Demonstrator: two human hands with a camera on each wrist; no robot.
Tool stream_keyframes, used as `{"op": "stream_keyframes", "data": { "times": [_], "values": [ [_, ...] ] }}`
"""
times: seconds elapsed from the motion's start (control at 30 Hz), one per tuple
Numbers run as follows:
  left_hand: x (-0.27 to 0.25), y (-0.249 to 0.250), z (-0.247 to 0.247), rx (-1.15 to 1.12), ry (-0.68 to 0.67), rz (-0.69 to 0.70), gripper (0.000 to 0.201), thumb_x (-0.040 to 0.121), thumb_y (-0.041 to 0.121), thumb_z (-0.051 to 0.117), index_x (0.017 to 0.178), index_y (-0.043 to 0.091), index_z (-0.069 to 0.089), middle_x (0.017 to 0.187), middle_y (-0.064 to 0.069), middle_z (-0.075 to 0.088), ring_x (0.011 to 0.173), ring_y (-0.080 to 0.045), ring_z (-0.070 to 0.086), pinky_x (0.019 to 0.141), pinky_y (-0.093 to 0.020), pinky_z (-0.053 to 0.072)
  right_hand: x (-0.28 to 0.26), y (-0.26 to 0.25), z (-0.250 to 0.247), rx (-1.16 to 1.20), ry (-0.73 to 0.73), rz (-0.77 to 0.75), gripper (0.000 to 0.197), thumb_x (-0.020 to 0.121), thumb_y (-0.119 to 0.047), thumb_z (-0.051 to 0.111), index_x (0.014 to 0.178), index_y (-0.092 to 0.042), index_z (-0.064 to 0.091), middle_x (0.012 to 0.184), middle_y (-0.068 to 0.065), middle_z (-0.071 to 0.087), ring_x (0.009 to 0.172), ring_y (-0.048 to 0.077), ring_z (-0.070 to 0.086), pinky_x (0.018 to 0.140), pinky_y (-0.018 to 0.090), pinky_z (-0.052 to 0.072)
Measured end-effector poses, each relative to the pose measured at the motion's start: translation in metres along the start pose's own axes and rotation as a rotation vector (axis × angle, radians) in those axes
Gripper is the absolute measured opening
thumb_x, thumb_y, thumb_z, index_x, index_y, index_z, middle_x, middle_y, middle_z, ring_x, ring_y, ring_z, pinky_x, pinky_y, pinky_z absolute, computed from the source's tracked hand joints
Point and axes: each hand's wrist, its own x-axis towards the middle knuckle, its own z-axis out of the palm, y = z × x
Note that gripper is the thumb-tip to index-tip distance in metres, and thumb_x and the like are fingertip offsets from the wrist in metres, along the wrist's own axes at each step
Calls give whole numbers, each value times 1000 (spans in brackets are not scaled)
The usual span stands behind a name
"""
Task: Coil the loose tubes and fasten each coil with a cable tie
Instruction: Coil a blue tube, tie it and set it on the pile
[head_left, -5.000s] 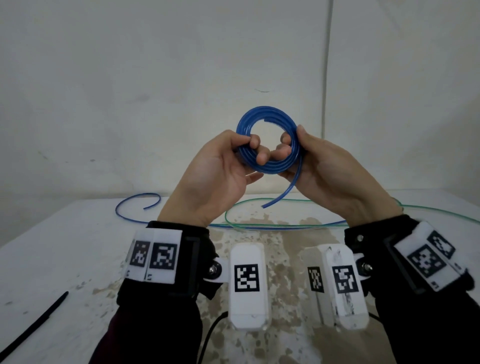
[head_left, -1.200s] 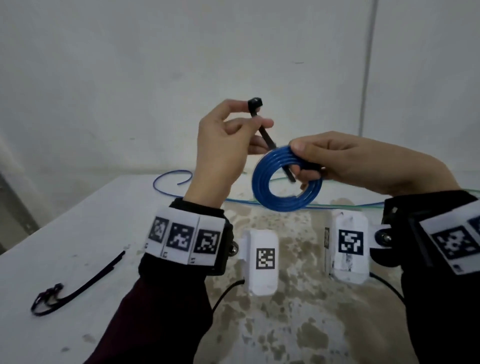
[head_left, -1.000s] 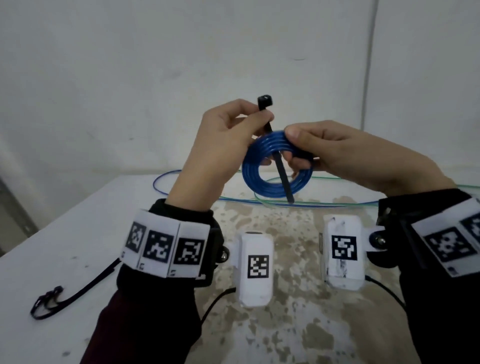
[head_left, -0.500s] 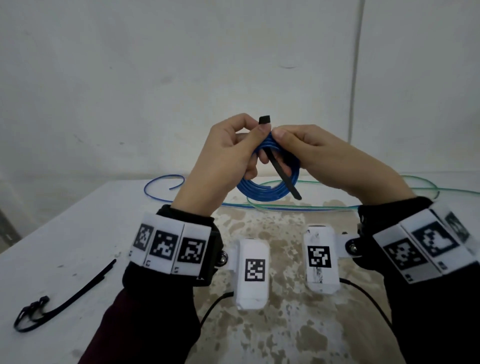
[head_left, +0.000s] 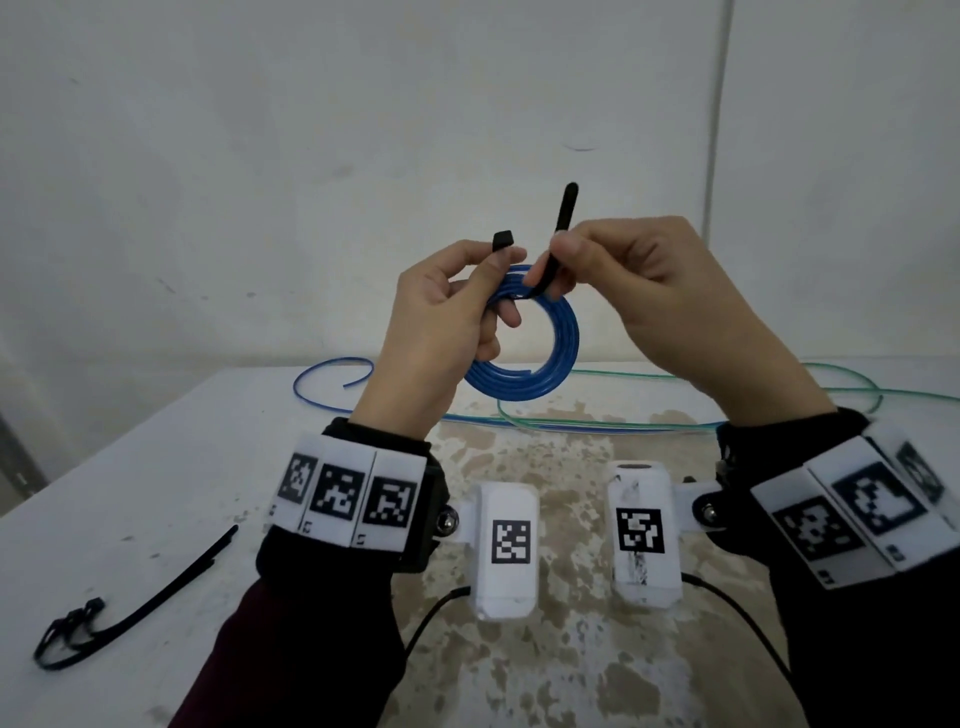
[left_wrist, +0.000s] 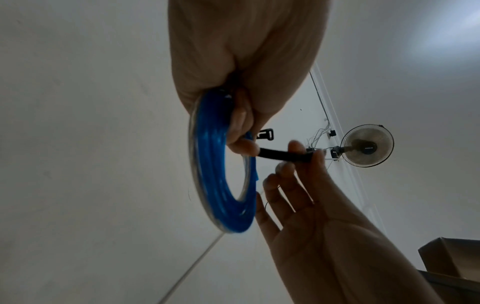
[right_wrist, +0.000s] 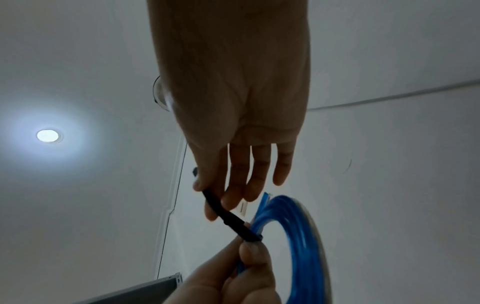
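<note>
A blue tube coil (head_left: 563, 338) hangs in the air above the table, gripped at its top left by my left hand (head_left: 496, 270). That hand's thumb and forefinger also pinch the buckle end of a black cable tie (head_left: 503, 242). The strap passes under the coil's top strands. My right hand (head_left: 561, 254) pinches its tail, which points straight up. The left wrist view has the coil (left_wrist: 215, 174) edge-on and the strap (left_wrist: 285, 156) stretched across to my right fingers (left_wrist: 293, 148). From the right wrist, the strap (right_wrist: 228, 216) runs from my right fingers down to the coil (right_wrist: 298, 236).
On the white table (head_left: 104, 467), a loose blue tube (head_left: 332, 371) and a loose green tube (head_left: 675, 376) lie along the back. Spare black cable ties (head_left: 130, 605) lie at the front left. A wall stands close behind the table.
My right hand has let go of the coil, taken the tie's hanging tail and swung it up over the coil's top. My left hand keeps hold of the coil and the buckle end.
</note>
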Motion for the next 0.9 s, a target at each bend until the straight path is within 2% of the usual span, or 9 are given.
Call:
{"op": "stream_keyframes", "data": {
  "times": [0.07, 0.17, 0.27, 0.37, 0.53, 0.67, 0.73, 0.8, 0.9],
  "values": [
    [0, 1, 0, 42, 9, 19, 16, 97, 15, 52, 96, 9, 67, 52, -6, 48, 37, -10, 25, 40, -20, 26, 0, 2, 1, 8, 34, 73, 37, 101, -22, 43, 78, -8, 69, 74, 11, 66, 72, 13, 59, 84, 32, 48],
    [1, 2, -1, 142, 41, 50, 17, 97, 16, 53, 93, 13, 69, 51, -5, 43, 38, -10, 28, 40, -19, 26, 1, 2, 6, 91, 44, 190, 43, 101, -27, 43, 73, -3, 65, 69, 5, 62, 70, 15, 53, 85, 41, 48],
    [3, 2, -4, 169, 102, 79, 17, 95, 15, 55, 85, 15, 70, 49, -4, 42, 39, -10, 28, 40, -19, 26, 0, 2, 9, 100, -39, 248, 42, 98, -28, 48, 74, 2, 64, 70, 4, 60, 70, 15, 50, 79, 36, 47],
    [3, 0, -4, 183, 130, 120, 16, 94, 15, 56, 91, 14, 71, 52, -7, 43, 45, -14, 31, 42, -20, 27, -1, 1, 12, 93, -75, 288, 39, 97, -26, 51, 74, 2, 64, 66, -4, 60, 70, 12, 49, 76, 27, 45],
    [3, -3, -1, 269, 106, 231, 16, 94, 16, 56, 97, 20, 72, 54, -11, 47, 48, -17, 36, 47, -21, 30, -1, -1, 11, 95, -38, 302, 39, 97, -29, 50, 69, -5, 62, 55, -12, 53, 59, 5, 44, 74, 26, 41],
    [1, -4, 5, 363, 107, 297, 14, 94, 17, 56, 94, 22, 70, 52, -14, 46, 49, -18, 35, 48, -29, 29, -1, -1, 10, 96, -15, 298, 40, 98, -29, 49, 68, -6, 61, 52, -14, 52, 56, 4, 44, 74, 27, 41],
    [-1, -4, 6, 435, 115, 365, 15, 94, 16, 55, 93, 23, 68, 48, -4, 43, 48, -15, 33, 49, -31, 29, -1, 0, 10, 96, 6, 294, 40, 98, -29, 48, 66, -9, 60, 51, -14, 52, 56, 4, 45, 75, 28, 42],
    [-1, -5, 7, 507, 111, 423, 16, 94, 14, 54, 92, 19, 69, 48, 6, 44, 45, -10, 33, 48, -23, 27, 0, 1, 11, 117, 37, 289, 40, 98, -30, 48, 65, -11, 60, 50, -13, 50, 58, 6, 46, 78, 31, 46],
    [-4, -8, 14, 590, 78, 478, 18, 92, 10, 52, 85, 15, 68, 50, 10, 48, 44, -10, 36, 48, -16, 25, 1, 3, 11, 241, 85, 296, 41, 99, -29, 48, 64, -9, 57, 53, -5, 45, 68, 18, 52, 90, 40, 52]
  ]
}}
